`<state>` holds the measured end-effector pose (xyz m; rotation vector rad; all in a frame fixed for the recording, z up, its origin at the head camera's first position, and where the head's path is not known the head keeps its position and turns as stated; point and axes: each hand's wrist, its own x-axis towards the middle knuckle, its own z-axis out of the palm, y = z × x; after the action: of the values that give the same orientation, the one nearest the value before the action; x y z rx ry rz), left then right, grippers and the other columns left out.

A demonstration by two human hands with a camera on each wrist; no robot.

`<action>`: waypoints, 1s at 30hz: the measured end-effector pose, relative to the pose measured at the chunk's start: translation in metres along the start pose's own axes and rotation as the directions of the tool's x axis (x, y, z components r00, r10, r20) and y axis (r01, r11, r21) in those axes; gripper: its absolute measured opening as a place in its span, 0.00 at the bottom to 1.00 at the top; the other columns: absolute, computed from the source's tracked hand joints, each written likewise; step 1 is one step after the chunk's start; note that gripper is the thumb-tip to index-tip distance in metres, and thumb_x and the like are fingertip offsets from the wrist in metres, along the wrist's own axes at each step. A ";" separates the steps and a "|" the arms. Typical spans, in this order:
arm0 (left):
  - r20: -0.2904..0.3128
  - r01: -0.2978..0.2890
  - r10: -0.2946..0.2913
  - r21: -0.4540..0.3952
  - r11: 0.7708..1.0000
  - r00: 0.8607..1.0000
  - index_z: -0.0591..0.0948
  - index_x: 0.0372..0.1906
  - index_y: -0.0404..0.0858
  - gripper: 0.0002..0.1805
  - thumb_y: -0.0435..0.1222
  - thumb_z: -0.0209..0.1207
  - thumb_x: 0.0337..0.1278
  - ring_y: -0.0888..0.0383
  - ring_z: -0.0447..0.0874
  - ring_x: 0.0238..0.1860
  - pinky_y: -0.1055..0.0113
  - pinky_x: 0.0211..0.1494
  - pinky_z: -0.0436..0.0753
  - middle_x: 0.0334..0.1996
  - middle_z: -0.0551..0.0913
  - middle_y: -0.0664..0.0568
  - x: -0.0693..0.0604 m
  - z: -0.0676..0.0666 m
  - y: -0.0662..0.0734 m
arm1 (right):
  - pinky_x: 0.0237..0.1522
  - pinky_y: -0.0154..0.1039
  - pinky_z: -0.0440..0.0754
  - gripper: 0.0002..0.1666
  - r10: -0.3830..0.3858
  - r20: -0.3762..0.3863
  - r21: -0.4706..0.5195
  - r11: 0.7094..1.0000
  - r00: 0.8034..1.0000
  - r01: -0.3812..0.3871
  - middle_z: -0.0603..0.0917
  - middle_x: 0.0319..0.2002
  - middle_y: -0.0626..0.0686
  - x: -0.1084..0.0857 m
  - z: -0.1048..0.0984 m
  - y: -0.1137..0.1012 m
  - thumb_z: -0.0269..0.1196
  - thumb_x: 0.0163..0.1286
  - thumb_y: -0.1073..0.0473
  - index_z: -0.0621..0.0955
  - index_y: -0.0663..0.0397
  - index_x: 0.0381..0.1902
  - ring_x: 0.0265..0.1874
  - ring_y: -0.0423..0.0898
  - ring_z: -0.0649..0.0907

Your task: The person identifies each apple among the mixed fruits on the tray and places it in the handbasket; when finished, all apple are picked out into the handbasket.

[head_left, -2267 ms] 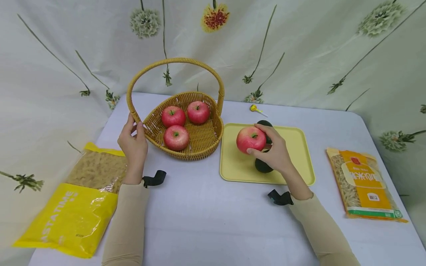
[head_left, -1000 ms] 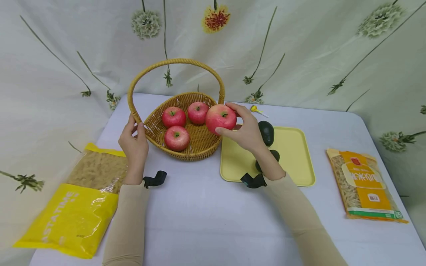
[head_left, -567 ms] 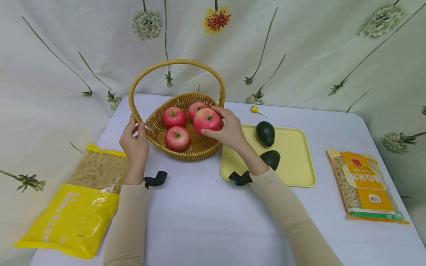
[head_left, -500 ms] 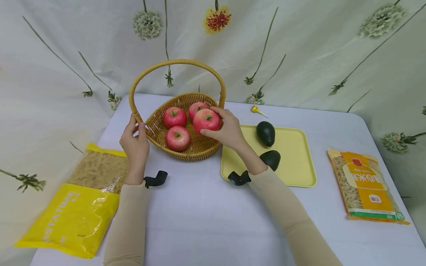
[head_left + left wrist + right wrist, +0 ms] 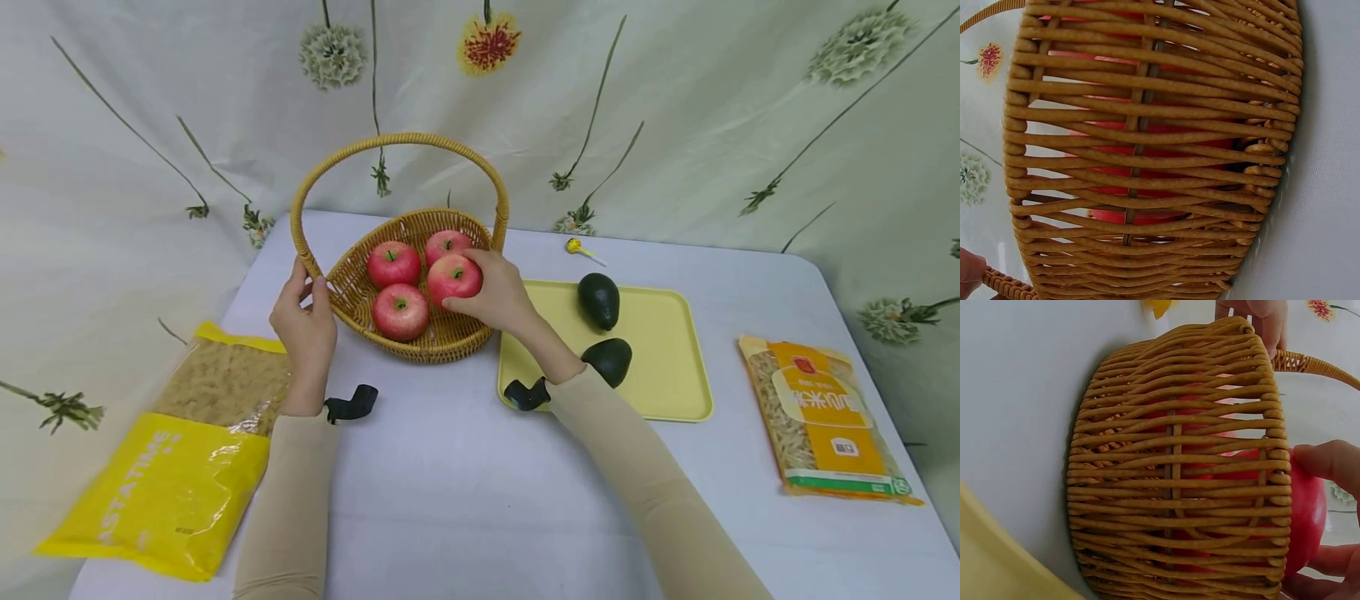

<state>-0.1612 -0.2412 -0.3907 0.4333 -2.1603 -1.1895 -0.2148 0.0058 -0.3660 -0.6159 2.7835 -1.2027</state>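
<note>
My left hand (image 5: pixel 306 321) pinches the left foot of the arched handle on a wicker basket (image 5: pixel 442 348); in the left wrist view only some fingers (image 5: pixel 969 269) show at the lower left corner. Three red apples lie in the basket: one at the back left (image 5: pixel 393 264), one at the front (image 5: pixel 401 312), one at the back right (image 5: pixel 447 243). A further red apple (image 5: pixel 453 281) is held by my right hand (image 5: pixel 498 292) at the basket's right side. From the right wrist view, this apple (image 5: pixel 1307 515) sits partly below the rim, between thumb and fingers.
To the right, a yellow tray (image 5: pixel 667 350) bears two dark green avocados, one behind (image 5: pixel 598 301) and one in front (image 5: pixel 610 361). A lollipop (image 5: pixel 583 250) lies behind it. Yellow pasta bag (image 5: pixel 172 467) at left; orange-and-clear food bag (image 5: pixel 828 417) at right.
My right hand has carried the apple leftward from above the tray to the basket, then lowered it into the right side. The avocados have come into fuller view. My left hand stays on the handle.
</note>
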 end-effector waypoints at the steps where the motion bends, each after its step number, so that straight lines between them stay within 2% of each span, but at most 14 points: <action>1: 0.000 0.001 -0.001 0.000 1.000 1.000 0.71 0.69 0.46 0.23 0.36 0.52 0.71 0.54 0.82 0.55 0.58 0.52 0.84 0.61 0.80 0.50 0.000 0.000 0.000 | 0.63 0.47 0.75 0.44 0.000 0.014 -0.012 1.000 1.000 0.000 0.77 0.62 0.58 0.002 0.001 0.000 0.73 0.56 0.49 0.71 0.61 0.66 0.61 0.53 0.75; 7: -0.001 -0.008 0.008 0.001 1.000 1.000 0.71 0.69 0.43 0.23 0.35 0.52 0.71 0.54 0.82 0.55 0.56 0.52 0.84 0.61 0.80 0.49 0.000 -0.001 0.000 | 0.64 0.47 0.74 0.44 0.029 0.092 -0.060 0.998 0.995 -0.024 0.77 0.61 0.58 0.010 0.006 -0.002 0.72 0.57 0.49 0.71 0.62 0.66 0.62 0.54 0.74; 19: 0.000 -0.004 0.004 -0.002 1.000 1.000 0.71 0.69 0.43 0.23 0.36 0.52 0.71 0.54 0.82 0.55 0.60 0.52 0.85 0.62 0.79 0.49 0.001 -0.002 -0.001 | 0.58 0.46 0.78 0.40 0.040 0.140 -0.126 0.992 0.989 -0.022 0.80 0.55 0.58 0.016 0.010 -0.008 0.72 0.57 0.50 0.72 0.62 0.63 0.56 0.52 0.76; 25: 0.009 -0.003 0.004 -0.008 1.000 1.000 0.71 0.69 0.43 0.23 0.36 0.52 0.72 0.54 0.81 0.56 0.60 0.52 0.84 0.63 0.78 0.50 0.000 -0.002 0.000 | 0.57 0.47 0.78 0.39 0.089 0.163 -0.181 0.982 0.983 -0.059 0.80 0.53 0.58 0.016 0.013 -0.009 0.73 0.55 0.50 0.73 0.63 0.60 0.55 0.53 0.77; 30: 0.004 0.004 -0.004 -0.011 1.000 1.000 0.71 0.69 0.42 0.23 0.36 0.52 0.71 0.55 0.81 0.55 0.63 0.51 0.84 0.62 0.79 0.49 0.001 -0.001 -0.001 | 0.59 0.46 0.78 0.41 0.130 0.203 -0.218 0.972 0.970 -0.085 0.78 0.54 0.58 0.018 0.018 -0.009 0.71 0.57 0.48 0.70 0.65 0.62 0.57 0.52 0.75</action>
<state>-0.1611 -0.2429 -0.3906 0.4308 -2.1566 -1.2047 -0.2245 -0.0189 -0.3698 -0.5611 2.7345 -0.7788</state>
